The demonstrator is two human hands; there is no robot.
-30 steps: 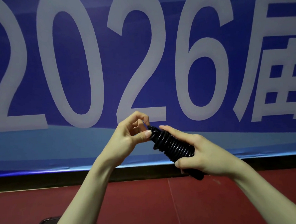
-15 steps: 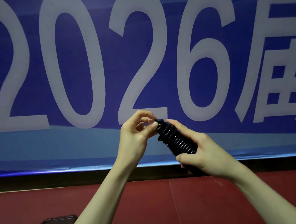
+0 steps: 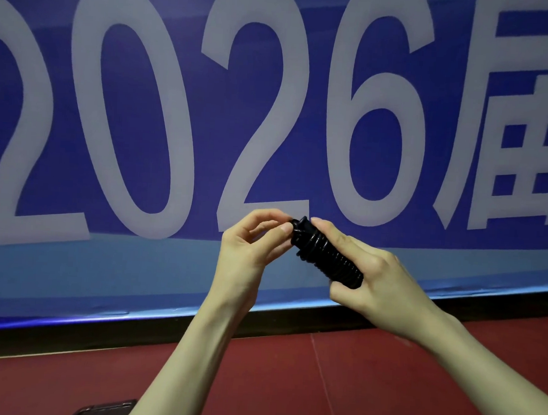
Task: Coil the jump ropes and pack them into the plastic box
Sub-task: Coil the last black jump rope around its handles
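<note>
A black jump rope (image 3: 324,253) is wound in tight turns around its handles into a short bundle, held up in front of the banner. My right hand (image 3: 374,277) grips the lower half of the bundle, with the index finger laid along its top. At the bundle's upper end, my left hand (image 3: 250,251) pinches the rope between thumb and fingertips. A dark corner of what may be the plastic box (image 3: 106,412) peeks in at the bottom edge, partly behind my left forearm.
A large blue banner (image 3: 176,105) with white "2026" lettering fills the background. Below it runs a black strip, then red floor (image 3: 319,386) with a thin seam line.
Both hands have risen with the bundle. My left hand's fingers stay at the bundle's upper end. More of the dark object at the bottom edge shows.
</note>
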